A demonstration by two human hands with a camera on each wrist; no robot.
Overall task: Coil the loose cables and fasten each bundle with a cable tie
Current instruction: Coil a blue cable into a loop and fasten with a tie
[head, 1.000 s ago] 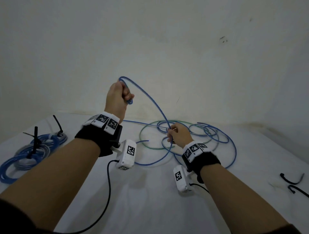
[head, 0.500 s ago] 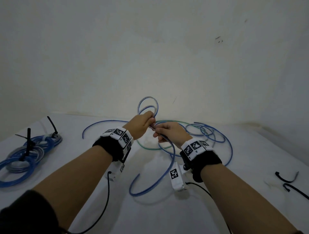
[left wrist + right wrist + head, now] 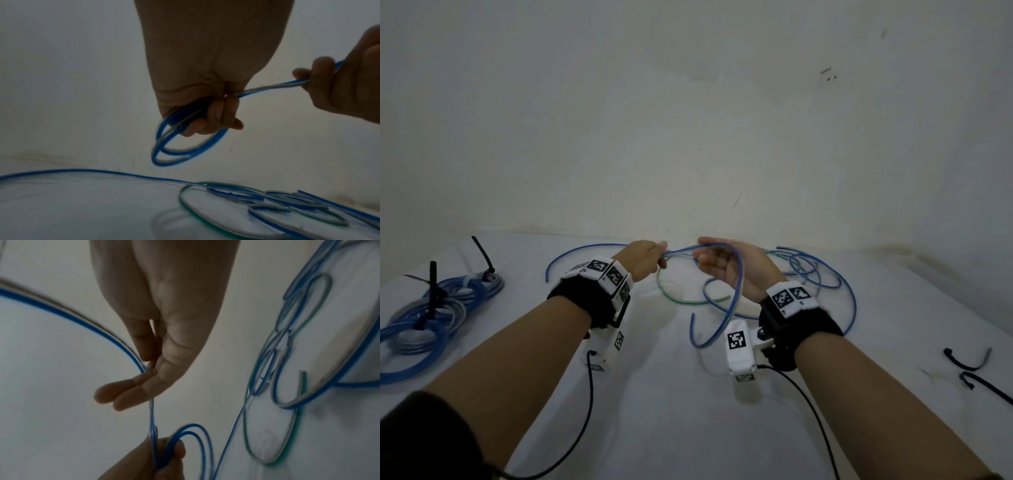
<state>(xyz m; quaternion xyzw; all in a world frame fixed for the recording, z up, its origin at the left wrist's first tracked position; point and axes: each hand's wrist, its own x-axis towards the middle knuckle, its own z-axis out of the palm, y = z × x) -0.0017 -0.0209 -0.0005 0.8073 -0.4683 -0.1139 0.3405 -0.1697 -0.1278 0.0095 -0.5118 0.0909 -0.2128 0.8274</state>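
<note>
Blue cable (image 3: 736, 291): light, springy, likely to uncoil; best gripped where loops cross. Left hand (image 3: 643, 260) clenches small coils above the tabletop (image 3: 671, 394). Right hand (image 3: 729, 267), fingers loosely extended, guides the adjoining strand.

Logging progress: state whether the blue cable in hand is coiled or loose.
Partly coiled: left hand grips blue cable loops; the rest trails loose.

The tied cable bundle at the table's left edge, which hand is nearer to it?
Left. The left hand is just right of the tied bundle; the right hand is farther right.
</note>
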